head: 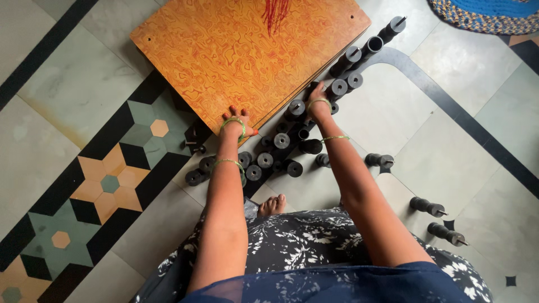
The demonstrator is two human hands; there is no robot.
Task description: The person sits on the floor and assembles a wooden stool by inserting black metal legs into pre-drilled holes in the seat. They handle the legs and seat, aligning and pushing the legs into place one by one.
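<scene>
While lifting the orange board (247, 56), keep it level and hold the near edge firmly with both hands, away from the black tubes (281, 151). Left hand (236, 124) at about 11 o'clock from the foot (273, 205), spread flat, fingers pressed on the board's near edge. Right hand (319, 106) at 1 o'clock, curled at the board's edge among the tubes; cannot tell what it grips. Board lying on the floor at 12 o'clock.

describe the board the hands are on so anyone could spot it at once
On the patterned tile floor, look above the cluster of black cylinders. The wooden board lies flat there, the left hand pressing its near edge. Only it is large, orange and swirl-grained.
</scene>
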